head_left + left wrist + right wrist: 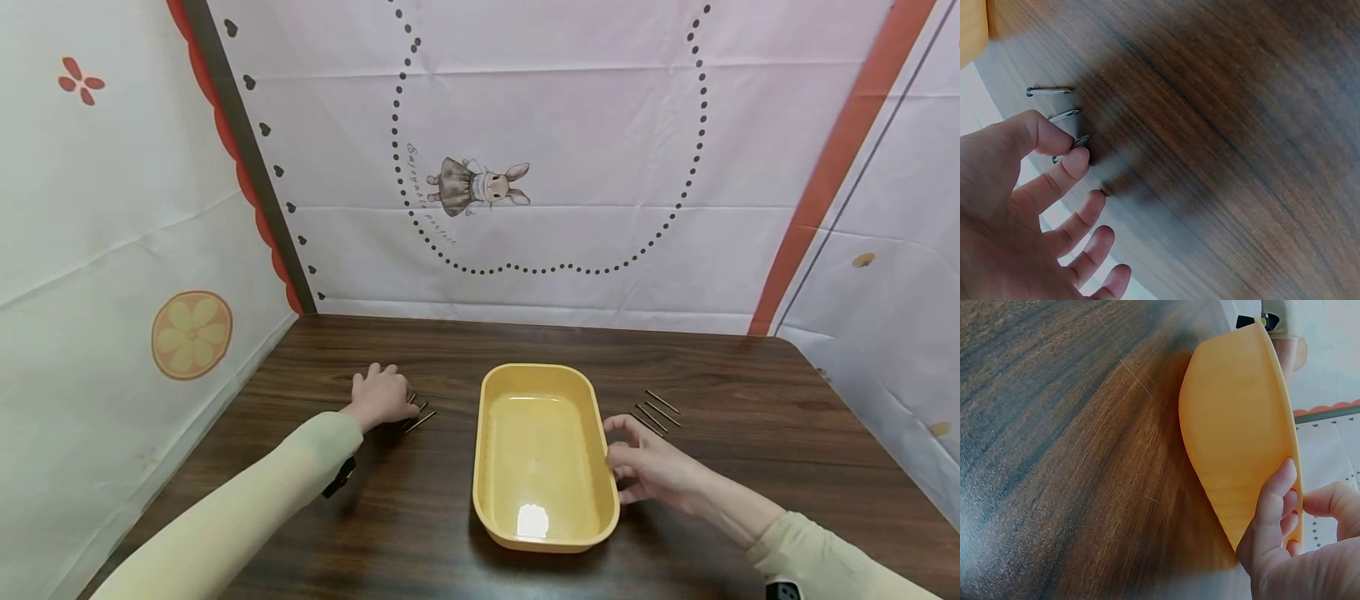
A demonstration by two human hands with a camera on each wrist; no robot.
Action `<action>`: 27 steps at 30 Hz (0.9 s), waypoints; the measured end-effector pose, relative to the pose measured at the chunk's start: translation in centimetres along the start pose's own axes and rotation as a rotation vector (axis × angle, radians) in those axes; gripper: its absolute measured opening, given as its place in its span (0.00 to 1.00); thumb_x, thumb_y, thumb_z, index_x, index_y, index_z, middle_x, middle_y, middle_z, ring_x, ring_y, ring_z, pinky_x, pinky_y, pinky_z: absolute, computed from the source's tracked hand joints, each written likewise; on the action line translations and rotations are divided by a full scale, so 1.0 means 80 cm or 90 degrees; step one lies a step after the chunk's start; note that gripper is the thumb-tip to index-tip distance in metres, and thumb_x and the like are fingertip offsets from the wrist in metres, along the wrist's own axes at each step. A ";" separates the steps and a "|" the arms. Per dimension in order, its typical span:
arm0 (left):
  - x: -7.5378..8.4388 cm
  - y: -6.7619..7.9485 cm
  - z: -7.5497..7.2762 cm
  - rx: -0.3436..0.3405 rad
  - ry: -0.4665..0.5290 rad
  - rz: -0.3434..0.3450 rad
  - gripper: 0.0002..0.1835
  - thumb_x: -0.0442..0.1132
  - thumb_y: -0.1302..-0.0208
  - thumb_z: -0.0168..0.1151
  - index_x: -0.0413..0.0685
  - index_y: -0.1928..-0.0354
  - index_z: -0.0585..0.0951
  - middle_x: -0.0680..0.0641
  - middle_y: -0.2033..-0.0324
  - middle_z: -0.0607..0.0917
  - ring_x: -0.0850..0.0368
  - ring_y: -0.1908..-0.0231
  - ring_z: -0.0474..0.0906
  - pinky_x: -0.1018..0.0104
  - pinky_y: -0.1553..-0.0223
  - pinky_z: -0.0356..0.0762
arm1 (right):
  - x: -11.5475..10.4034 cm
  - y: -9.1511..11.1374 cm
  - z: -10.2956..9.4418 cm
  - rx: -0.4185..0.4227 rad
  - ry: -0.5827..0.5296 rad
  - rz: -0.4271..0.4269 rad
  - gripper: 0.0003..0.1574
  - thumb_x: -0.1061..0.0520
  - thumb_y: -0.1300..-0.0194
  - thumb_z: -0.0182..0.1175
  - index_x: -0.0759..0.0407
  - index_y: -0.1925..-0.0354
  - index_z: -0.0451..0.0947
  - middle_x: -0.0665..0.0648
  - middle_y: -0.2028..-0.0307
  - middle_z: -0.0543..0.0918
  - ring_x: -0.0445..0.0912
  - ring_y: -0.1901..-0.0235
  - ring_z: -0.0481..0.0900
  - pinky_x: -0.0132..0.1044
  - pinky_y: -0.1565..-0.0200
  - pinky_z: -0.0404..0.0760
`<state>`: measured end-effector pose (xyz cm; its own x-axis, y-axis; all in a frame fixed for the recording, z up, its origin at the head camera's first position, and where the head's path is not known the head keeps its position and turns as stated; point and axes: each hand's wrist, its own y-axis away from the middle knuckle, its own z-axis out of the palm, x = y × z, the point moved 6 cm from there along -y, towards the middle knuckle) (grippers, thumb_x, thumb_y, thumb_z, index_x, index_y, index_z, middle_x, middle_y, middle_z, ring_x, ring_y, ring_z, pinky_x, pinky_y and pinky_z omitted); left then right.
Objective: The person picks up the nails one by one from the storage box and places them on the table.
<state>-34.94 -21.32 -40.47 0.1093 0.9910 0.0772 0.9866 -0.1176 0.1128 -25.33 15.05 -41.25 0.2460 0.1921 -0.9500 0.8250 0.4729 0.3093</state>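
Observation:
My left hand is over the table at the left, beside a small row of thin metal nails. In the left wrist view its thumb and index fingertip pinch one nail, while the other fingers are spread loosely. Two more nails lie close by, one farther from the thumb and one partly behind it. A deep yellow rectangular container with rounded corners stands in the middle, with nothing inside. My right hand grips its right rim, thumb and fingers on either side of the wall.
Several more thin nails lie in a slanted group to the right of the container, just beyond the right hand. The dark wood table ends at a printed cloth backdrop behind, with cloth at both sides.

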 end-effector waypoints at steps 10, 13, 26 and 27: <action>-0.001 -0.002 0.002 0.002 0.004 -0.011 0.17 0.50 0.39 0.65 0.53 0.82 0.77 0.40 0.42 0.76 0.34 0.37 0.62 0.33 0.39 0.61 | 0.001 0.000 -0.001 0.003 0.000 0.000 0.34 0.63 0.38 0.51 0.59 0.39 0.46 0.49 0.70 0.77 0.39 0.70 0.79 0.35 0.68 0.84; -0.001 -0.001 0.001 0.003 0.002 -0.010 0.17 0.51 0.39 0.65 0.53 0.81 0.78 0.41 0.44 0.77 0.34 0.38 0.63 0.33 0.40 0.62 | 0.000 0.000 -0.001 0.006 0.001 0.001 0.34 0.64 0.38 0.51 0.59 0.39 0.46 0.49 0.70 0.77 0.39 0.70 0.79 0.35 0.68 0.84; 0.000 0.001 -0.001 -0.001 0.003 -0.010 0.16 0.50 0.40 0.66 0.53 0.81 0.78 0.42 0.48 0.78 0.36 0.41 0.64 0.35 0.41 0.62 | 0.000 0.000 0.000 0.006 0.002 0.002 0.35 0.63 0.39 0.51 0.60 0.38 0.46 0.49 0.71 0.76 0.40 0.70 0.78 0.36 0.68 0.84; 0.000 0.001 0.000 0.000 0.003 -0.010 0.16 0.50 0.40 0.66 0.53 0.81 0.78 0.42 0.48 0.78 0.36 0.41 0.64 0.35 0.41 0.62 | 0.000 0.000 0.000 0.006 0.002 0.002 0.35 0.63 0.39 0.51 0.60 0.38 0.46 0.49 0.71 0.76 0.40 0.70 0.78 0.36 0.68 0.84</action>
<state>-34.88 -21.30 -40.43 0.0935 0.9924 0.0806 0.9882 -0.1024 0.1142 -25.33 15.10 -41.27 0.2470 0.1957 -0.9491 0.8292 0.4641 0.3115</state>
